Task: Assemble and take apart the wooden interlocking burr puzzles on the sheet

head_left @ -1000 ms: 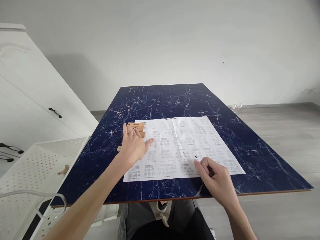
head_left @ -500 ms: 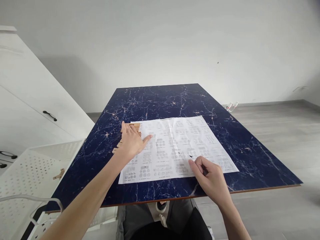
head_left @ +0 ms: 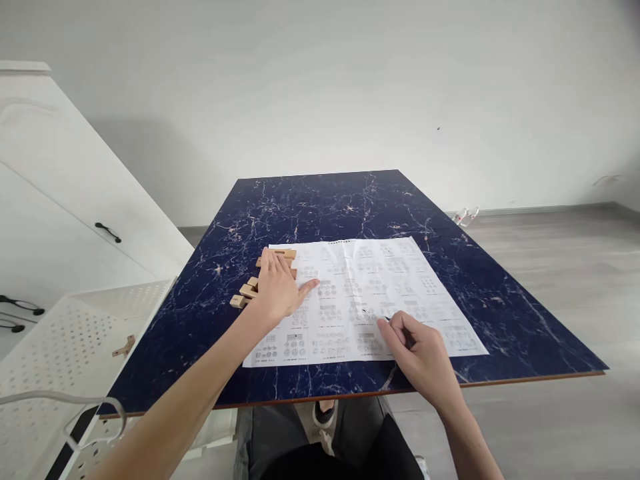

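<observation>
A white printed sheet [head_left: 330,320] with rows of small diagrams lies on the dark blue marbled table [head_left: 320,207]. My left hand [head_left: 275,287] is laid flat over several notched wooden puzzle pieces [head_left: 286,254] at the sheet's left edge, thumb spread out over the paper. Its fingers cover part of the pieces, and some ends, such as a light wooden block [head_left: 238,301], stick out to the left. My right hand [head_left: 417,347] rests on the sheet's near right part, fingers curled and thumb against the index finger. Whatever lies in that pinch is hidden.
To the left stand a white cabinet [head_left: 90,200] with dark handles and a white perforated rack [head_left: 50,340]. A wooden piece [head_left: 125,347] lies on the rack, and a pale cable [head_left: 60,397] crosses it. Clear plastic items [head_left: 466,215] sit beyond the table's right edge.
My left hand and the wooden pieces have slid a little to the right, further over the sheet. My right thumb now covers most of a small dark spot on the paper. The view has shifted slightly.
</observation>
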{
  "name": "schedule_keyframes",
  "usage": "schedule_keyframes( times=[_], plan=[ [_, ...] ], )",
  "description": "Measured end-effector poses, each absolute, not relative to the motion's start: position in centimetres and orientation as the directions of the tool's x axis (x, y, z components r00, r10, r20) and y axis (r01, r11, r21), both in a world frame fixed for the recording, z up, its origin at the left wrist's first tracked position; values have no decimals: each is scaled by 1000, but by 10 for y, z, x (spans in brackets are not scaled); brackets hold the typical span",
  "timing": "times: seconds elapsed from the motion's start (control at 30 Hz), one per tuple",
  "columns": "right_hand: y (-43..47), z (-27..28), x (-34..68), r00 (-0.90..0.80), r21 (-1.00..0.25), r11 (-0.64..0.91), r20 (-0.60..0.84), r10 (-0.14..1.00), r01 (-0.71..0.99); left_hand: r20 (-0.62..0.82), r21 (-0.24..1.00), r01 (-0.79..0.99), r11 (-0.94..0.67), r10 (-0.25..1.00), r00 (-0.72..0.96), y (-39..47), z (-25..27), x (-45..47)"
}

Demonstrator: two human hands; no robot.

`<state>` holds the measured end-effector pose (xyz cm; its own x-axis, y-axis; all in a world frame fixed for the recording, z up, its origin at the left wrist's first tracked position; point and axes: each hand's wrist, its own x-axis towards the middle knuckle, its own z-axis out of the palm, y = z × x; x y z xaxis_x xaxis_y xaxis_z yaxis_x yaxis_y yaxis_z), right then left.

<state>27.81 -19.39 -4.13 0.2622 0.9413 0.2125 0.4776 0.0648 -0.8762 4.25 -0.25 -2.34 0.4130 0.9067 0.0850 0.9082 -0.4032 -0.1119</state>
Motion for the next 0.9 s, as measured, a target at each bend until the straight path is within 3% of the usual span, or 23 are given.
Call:
schedule_keyframes(
  times=[0.17,0.4,0.63,0.77,0.9],
  plan=[
    [-193,-40,278,261,-873,63,212,942,483,70,-115,882,-457,882,466,-25,-22,63],
    [-193,-41,279,259,-863,59,215,942,502,44,-54,737,-674,736,676,-63,-17,73],
    [-194,-41,279,280,-883,16,166,945,469,122,118,781,-613,789,602,-48,-24,81],
    [-195,-40,279,290,-888,2,152,945,460,89,163,802,-574,818,568,-30,-27,95],
    [-195,-41,278,293,-894,-5,142,945,448,77,209,722,-660,747,660,-27,-25,90]
  ],
)
